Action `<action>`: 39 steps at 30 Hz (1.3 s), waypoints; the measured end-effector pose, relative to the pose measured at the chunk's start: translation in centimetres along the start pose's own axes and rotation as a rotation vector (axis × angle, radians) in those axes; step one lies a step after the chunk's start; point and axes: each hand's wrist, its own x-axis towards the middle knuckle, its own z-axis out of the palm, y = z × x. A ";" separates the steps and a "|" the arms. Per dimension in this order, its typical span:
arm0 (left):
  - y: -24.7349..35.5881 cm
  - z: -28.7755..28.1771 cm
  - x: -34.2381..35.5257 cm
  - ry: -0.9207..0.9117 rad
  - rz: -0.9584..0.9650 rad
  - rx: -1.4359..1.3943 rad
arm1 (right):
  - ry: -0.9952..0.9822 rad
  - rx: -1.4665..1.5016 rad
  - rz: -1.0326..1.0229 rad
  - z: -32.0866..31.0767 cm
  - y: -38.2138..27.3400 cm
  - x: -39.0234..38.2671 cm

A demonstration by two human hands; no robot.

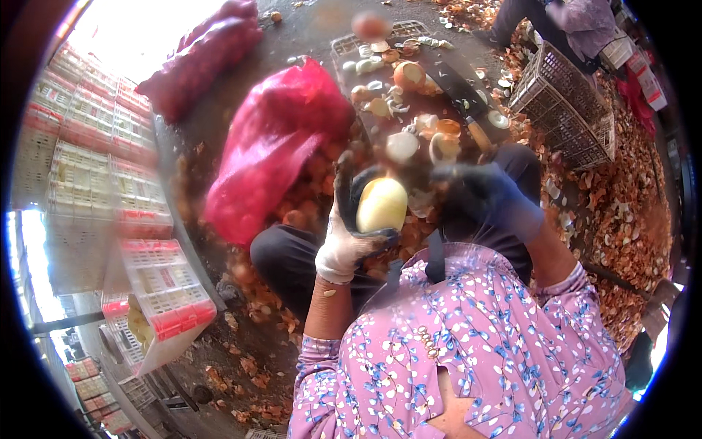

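A peeled, pale yellow onion (382, 205) rests in my left hand (349, 234), its gloved fingers and thumb closed around it; the glove is white with dark fingers. To the right, my right hand (497, 201) in a blue and dark glove is smeared by motion, so I cannot make out its fingers or anything in them. Beyond it lies a broad dark cleaver (457, 89) with a wooden handle (479, 136). Around the blade are onion pieces, skins and a partly peeled brown onion (409, 75). A cut white onion (402, 147) sits just beyond my left hand.
An open red mesh sack (281, 139) spills onions at my left, with a full sack (205, 58) behind it. Pale crates (102, 146) are stacked along the left. A plastic crate (563, 106) stands far right, near another person (581, 25). Onion skins (621, 227) litter the ground.
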 end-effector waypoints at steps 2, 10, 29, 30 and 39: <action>-0.7 -0.3 -0.2 -0.001 0.020 0.113 | -0.120 -0.192 0.009 -0.4 -2.3 -0.4; -0.1 -0.4 -0.4 -0.061 -0.085 0.224 | -0.221 -0.504 -0.125 -1.3 -3.0 -0.5; -0.6 -0.3 -0.2 -0.059 -0.135 0.300 | -0.177 0.410 0.557 0.6 0.1 -1.1; -0.6 -0.4 -0.2 -0.069 -0.136 0.302 | -0.174 0.372 0.516 0.9 -0.1 -1.3; -0.4 0.1 -0.2 -0.008 -0.161 0.021 | 0.243 0.314 0.384 1.5 2.9 -4.3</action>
